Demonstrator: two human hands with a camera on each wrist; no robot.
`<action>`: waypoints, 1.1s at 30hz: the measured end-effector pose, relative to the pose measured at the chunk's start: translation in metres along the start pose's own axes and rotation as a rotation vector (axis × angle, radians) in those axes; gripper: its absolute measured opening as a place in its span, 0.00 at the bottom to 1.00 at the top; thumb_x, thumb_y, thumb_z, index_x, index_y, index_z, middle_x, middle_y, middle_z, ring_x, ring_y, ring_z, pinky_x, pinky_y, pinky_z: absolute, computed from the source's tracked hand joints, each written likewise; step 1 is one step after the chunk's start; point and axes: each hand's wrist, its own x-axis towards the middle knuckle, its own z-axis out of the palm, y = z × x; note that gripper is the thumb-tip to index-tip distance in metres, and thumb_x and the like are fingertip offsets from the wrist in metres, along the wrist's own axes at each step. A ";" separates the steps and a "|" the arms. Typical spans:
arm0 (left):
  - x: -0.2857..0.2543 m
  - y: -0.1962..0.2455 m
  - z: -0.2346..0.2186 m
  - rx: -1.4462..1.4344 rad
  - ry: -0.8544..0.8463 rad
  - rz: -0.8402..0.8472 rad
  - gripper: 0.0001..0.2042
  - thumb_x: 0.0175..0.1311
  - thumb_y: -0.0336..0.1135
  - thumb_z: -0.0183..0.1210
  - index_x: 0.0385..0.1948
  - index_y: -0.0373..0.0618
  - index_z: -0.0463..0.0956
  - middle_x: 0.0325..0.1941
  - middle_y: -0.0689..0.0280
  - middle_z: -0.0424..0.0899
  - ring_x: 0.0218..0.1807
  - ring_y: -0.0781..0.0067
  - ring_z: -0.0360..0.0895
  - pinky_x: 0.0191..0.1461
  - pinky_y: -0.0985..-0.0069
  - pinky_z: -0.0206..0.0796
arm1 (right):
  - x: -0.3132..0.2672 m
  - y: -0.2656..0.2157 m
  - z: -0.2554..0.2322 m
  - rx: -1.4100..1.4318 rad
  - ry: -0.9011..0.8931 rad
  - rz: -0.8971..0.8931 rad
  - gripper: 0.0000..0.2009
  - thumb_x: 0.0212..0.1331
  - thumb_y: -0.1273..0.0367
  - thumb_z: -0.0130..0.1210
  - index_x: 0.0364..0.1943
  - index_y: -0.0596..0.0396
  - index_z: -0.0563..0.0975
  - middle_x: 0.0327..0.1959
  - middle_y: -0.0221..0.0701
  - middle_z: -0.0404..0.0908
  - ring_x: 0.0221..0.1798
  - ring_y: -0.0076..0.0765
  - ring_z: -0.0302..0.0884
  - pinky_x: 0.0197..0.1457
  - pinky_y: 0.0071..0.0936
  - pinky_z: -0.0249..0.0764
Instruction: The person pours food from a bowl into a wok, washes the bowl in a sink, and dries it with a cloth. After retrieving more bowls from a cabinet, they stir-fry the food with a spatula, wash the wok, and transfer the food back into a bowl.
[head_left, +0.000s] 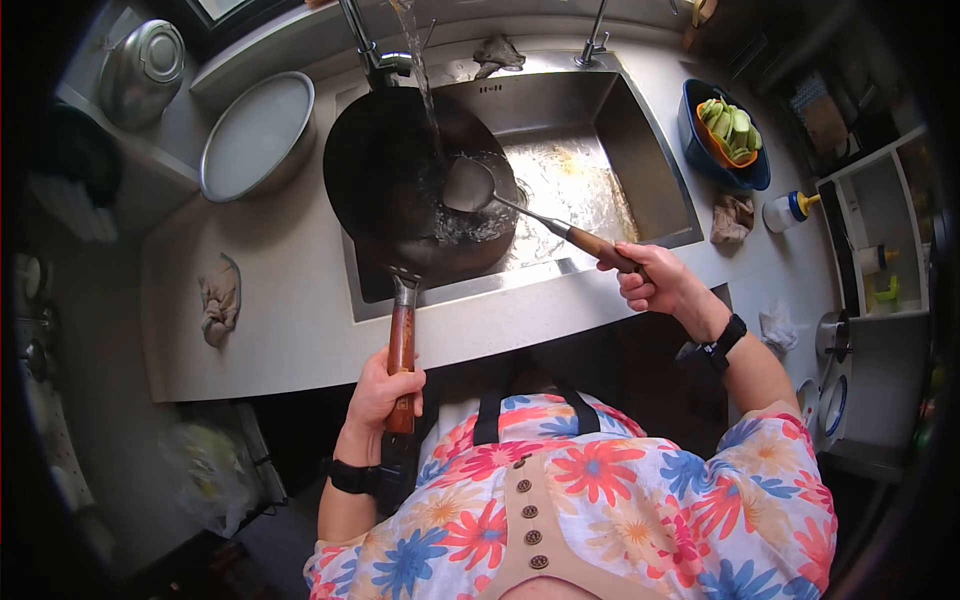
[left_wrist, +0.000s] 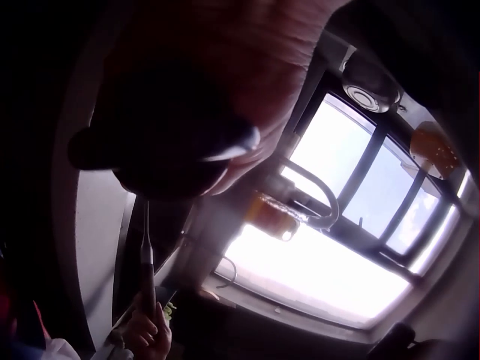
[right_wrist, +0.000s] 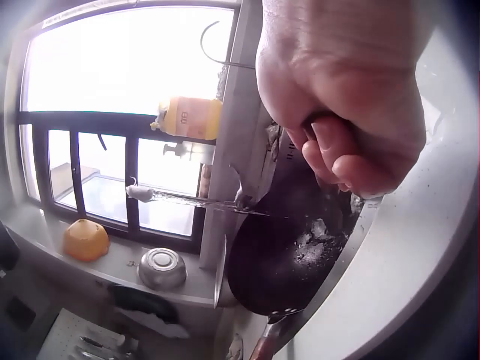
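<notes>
Two hands [head_left: 387, 392] grip wok [head_left: 405, 180] and ladle [head_left: 468, 186]; wok holds water [head_left: 475, 222].

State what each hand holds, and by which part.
Left hand: wok, by its wooden handle. Right hand: ladle, by the end of its brown handle.

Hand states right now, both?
Left hand: closed round the reddish-brown wooden handle of the black wok.
Right hand: closed round the brown wooden grip of the metal ladle.

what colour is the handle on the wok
The wok handle is reddish brown, seen best in the head view.
</notes>
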 end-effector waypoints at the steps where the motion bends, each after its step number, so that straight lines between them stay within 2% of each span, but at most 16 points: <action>1: 0.003 -0.003 -0.004 -0.055 -0.054 -0.015 0.16 0.46 0.23 0.57 0.38 0.36 0.63 0.20 0.65 0.72 0.12 0.74 0.71 0.16 0.80 0.66 | 0.003 0.001 0.000 0.029 -0.025 0.013 0.19 0.66 0.55 0.35 0.41 0.57 0.70 0.10 0.16 0.53 0.10 0.14 0.45 0.14 0.17 0.48; 6: 0.015 -0.016 -0.013 -0.281 -0.189 -0.078 0.19 0.45 0.23 0.57 0.41 0.36 0.61 0.20 0.62 0.72 0.12 0.71 0.70 0.17 0.77 0.66 | 0.020 -0.004 0.013 0.087 -0.061 0.042 0.19 0.66 0.55 0.33 0.40 0.56 0.69 0.10 0.15 0.54 0.10 0.14 0.45 0.15 0.18 0.50; 9: 0.022 -0.025 -0.014 -0.472 -0.351 -0.122 0.18 0.47 0.24 0.56 0.41 0.36 0.61 0.21 0.62 0.72 0.14 0.71 0.72 0.20 0.76 0.67 | 0.030 -0.010 0.024 0.027 -0.088 0.047 0.20 0.66 0.54 0.33 0.40 0.56 0.70 0.10 0.16 0.55 0.10 0.15 0.46 0.14 0.18 0.51; 14: 0.026 -0.021 -0.017 -0.582 -0.421 -0.174 0.19 0.46 0.25 0.57 0.41 0.37 0.61 0.21 0.61 0.72 0.14 0.70 0.72 0.19 0.77 0.67 | 0.034 -0.020 0.036 0.024 -0.159 0.167 0.20 0.66 0.54 0.34 0.39 0.56 0.70 0.10 0.18 0.58 0.09 0.15 0.47 0.14 0.18 0.53; 16: 0.027 -0.021 -0.021 -0.596 -0.435 -0.180 0.20 0.46 0.25 0.58 0.41 0.37 0.61 0.22 0.60 0.73 0.14 0.70 0.73 0.19 0.76 0.67 | 0.035 -0.023 0.042 -0.201 -0.174 0.142 0.20 0.65 0.54 0.37 0.39 0.58 0.70 0.10 0.21 0.62 0.09 0.17 0.55 0.14 0.20 0.61; 17: 0.027 -0.019 -0.024 -0.546 -0.418 -0.202 0.20 0.45 0.26 0.58 0.42 0.37 0.61 0.21 0.60 0.73 0.14 0.69 0.73 0.19 0.76 0.68 | 0.032 -0.027 0.047 -0.359 -0.198 0.131 0.21 0.64 0.53 0.40 0.40 0.59 0.70 0.12 0.25 0.67 0.11 0.21 0.64 0.18 0.23 0.69; 18: 0.028 -0.018 -0.026 -0.496 -0.401 -0.224 0.21 0.45 0.26 0.58 0.42 0.37 0.61 0.21 0.60 0.73 0.13 0.69 0.73 0.20 0.75 0.69 | 0.031 -0.029 0.050 -0.497 -0.192 0.183 0.23 0.63 0.51 0.41 0.41 0.60 0.71 0.17 0.29 0.74 0.17 0.26 0.74 0.22 0.25 0.75; 20: 0.029 -0.018 -0.030 -0.525 -0.419 -0.227 0.21 0.44 0.25 0.59 0.41 0.37 0.61 0.22 0.59 0.74 0.14 0.68 0.74 0.20 0.76 0.69 | 0.016 -0.043 0.069 -0.877 -0.199 0.262 0.25 0.62 0.48 0.41 0.38 0.59 0.73 0.26 0.35 0.79 0.26 0.30 0.80 0.25 0.25 0.76; 21: 0.029 -0.017 -0.031 -0.502 -0.423 -0.245 0.20 0.44 0.25 0.59 0.41 0.37 0.61 0.22 0.59 0.74 0.14 0.68 0.74 0.20 0.76 0.69 | 0.016 -0.055 0.068 -1.067 -0.257 0.274 0.26 0.60 0.47 0.43 0.40 0.60 0.74 0.32 0.38 0.80 0.35 0.34 0.81 0.27 0.25 0.77; 22: 0.029 -0.016 -0.032 -0.479 -0.429 -0.260 0.20 0.44 0.25 0.59 0.41 0.37 0.62 0.23 0.59 0.75 0.15 0.68 0.75 0.20 0.75 0.69 | 0.015 -0.071 0.073 -1.165 -0.214 0.244 0.25 0.61 0.50 0.45 0.44 0.62 0.73 0.35 0.39 0.79 0.37 0.35 0.80 0.28 0.27 0.78; 24: 0.031 -0.017 -0.035 -0.473 -0.448 -0.273 0.19 0.44 0.24 0.58 0.39 0.38 0.63 0.23 0.59 0.75 0.15 0.67 0.75 0.20 0.76 0.69 | 0.030 -0.112 0.066 -1.138 -0.079 0.041 0.24 0.60 0.54 0.48 0.49 0.62 0.71 0.38 0.39 0.79 0.37 0.34 0.80 0.29 0.29 0.78; 26: 0.032 -0.016 -0.037 -0.443 -0.452 -0.287 0.19 0.44 0.24 0.59 0.39 0.38 0.63 0.23 0.59 0.75 0.15 0.68 0.75 0.20 0.76 0.69 | 0.051 -0.163 0.069 -1.110 -0.013 -0.182 0.22 0.59 0.59 0.50 0.52 0.61 0.69 0.41 0.38 0.78 0.37 0.33 0.80 0.31 0.29 0.78; 28: 0.031 -0.014 -0.037 -0.431 -0.447 -0.295 0.19 0.44 0.24 0.59 0.39 0.39 0.63 0.23 0.59 0.75 0.15 0.68 0.75 0.20 0.76 0.69 | 0.077 -0.206 0.079 -1.031 -0.003 -0.346 0.23 0.58 0.62 0.51 0.54 0.60 0.66 0.43 0.35 0.78 0.42 0.32 0.78 0.37 0.31 0.77; 30: 0.030 -0.011 -0.038 -0.413 -0.443 -0.322 0.18 0.44 0.24 0.59 0.39 0.39 0.63 0.23 0.60 0.75 0.16 0.69 0.75 0.20 0.76 0.69 | 0.111 -0.239 0.094 -1.023 0.016 -0.432 0.24 0.56 0.64 0.52 0.55 0.61 0.65 0.49 0.33 0.75 0.50 0.32 0.74 0.43 0.35 0.75; 31: 0.030 -0.014 -0.039 -0.423 -0.469 -0.317 0.18 0.46 0.24 0.58 0.39 0.39 0.62 0.23 0.60 0.74 0.16 0.70 0.75 0.19 0.74 0.69 | 0.131 -0.250 0.100 -1.030 0.008 -0.438 0.24 0.56 0.64 0.52 0.55 0.61 0.65 0.49 0.33 0.75 0.50 0.32 0.74 0.43 0.35 0.75; 33: 0.031 -0.014 -0.038 -0.405 -0.456 -0.308 0.17 0.48 0.24 0.58 0.39 0.39 0.61 0.24 0.61 0.74 0.16 0.71 0.75 0.17 0.71 0.69 | 0.177 -0.273 0.110 -1.018 -0.052 -0.502 0.25 0.55 0.62 0.54 0.56 0.56 0.65 0.53 0.33 0.72 0.54 0.34 0.70 0.49 0.37 0.72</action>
